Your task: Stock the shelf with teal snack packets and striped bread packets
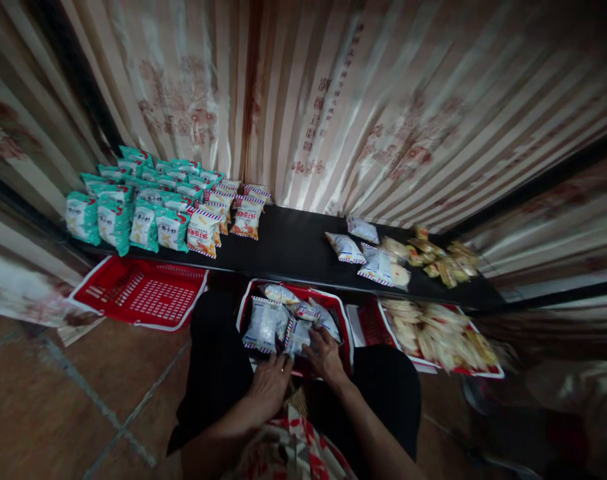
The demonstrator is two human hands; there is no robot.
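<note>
A red basket with a white rim stands between my knees, holding several silvery-white snack bags with striped edges. My left hand is at its near rim, fingers stretched out towards the lower ends of the bags; the fingertips are partly hidden. Inside the right part of the basket, my right hand lies over the bags with its fingers apart. Its fingertips touch a tilted bag in the middle. I see no bag lifted clear of the pile.
On the long black table stand rows of teal snack bags and orange-white bags. Farther right lie white bags and gold packets. An overturned or tilted red basket sits left; another basket holds pale packets. Curtains hang behind.
</note>
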